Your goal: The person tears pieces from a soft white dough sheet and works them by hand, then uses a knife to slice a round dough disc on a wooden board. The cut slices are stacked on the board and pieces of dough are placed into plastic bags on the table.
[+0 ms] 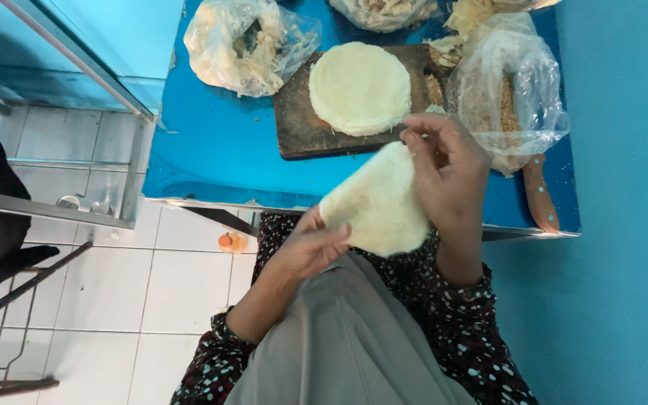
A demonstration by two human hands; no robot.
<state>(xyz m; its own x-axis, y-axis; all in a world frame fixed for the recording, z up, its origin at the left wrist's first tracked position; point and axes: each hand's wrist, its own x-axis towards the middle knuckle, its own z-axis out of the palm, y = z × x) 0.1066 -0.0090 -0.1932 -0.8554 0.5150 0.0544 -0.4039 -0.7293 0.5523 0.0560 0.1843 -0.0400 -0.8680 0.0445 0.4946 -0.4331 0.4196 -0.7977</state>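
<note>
Head view: left hand (pixel 310 247) and right hand (pixel 448 161) each grip a pale round flatbread (pixel 376 202), above the blue desk (pixel 219 142) edge, near the stacked flatbreads (pixel 359 88).

Plastic bags (pixel 510 82) crowd the board (pixel 301 124); its left seems open.

Both forearms rise from dark dotted sleeves toward each other in front of the body. The left hand (pixel 310 249) lies low, palm up, fingers curled in a pinch. The right hand (pixel 448 171) stands higher, wrist bent, fingertips (pixel 412 139) pinched together.
</note>
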